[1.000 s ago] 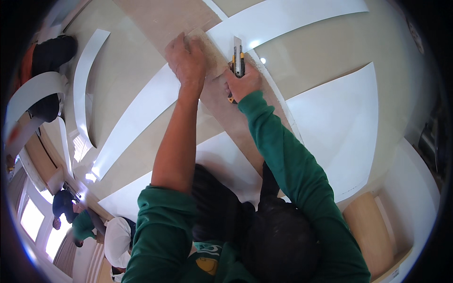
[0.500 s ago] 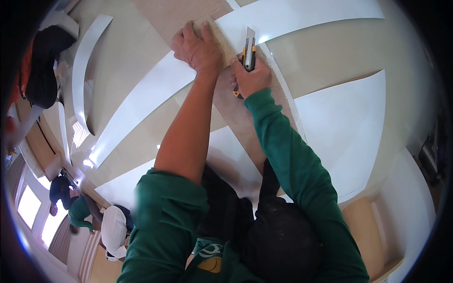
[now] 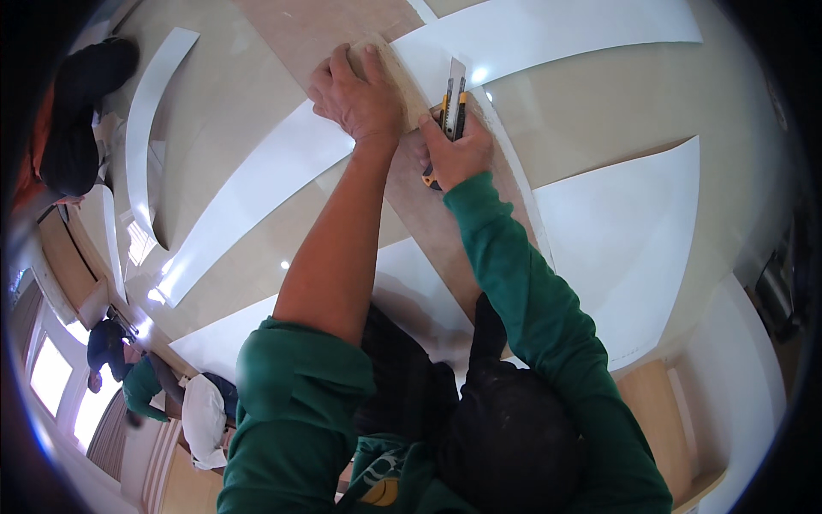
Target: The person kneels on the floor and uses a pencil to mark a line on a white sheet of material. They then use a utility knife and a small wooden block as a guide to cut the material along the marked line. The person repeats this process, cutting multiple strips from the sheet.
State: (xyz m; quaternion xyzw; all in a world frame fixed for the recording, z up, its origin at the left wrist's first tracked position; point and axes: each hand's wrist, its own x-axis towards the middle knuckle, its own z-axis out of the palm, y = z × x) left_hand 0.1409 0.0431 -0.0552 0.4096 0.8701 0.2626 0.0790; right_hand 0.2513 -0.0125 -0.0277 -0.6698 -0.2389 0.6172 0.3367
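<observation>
Tan, rough block (image 3: 408, 90), upper centre; your left grip (image 3: 361, 103) rests over it, fingers bent, seemingly to steady it beside the white strip (image 3: 548, 34). Whether that grip pinches, cannot tell. Your right grip (image 3: 464, 152) is wrapped around the utility knife (image 3: 454, 103), just right of the block, blade toward the frame's top, probably to keep the edge off your fingers. Brown board (image 3: 432, 231) runs diagonally. Count: one knife, one block, one board; two narrow offcuts (image 3: 141, 146) at left; one wide sheet (image 3: 625, 231) at right.
</observation>
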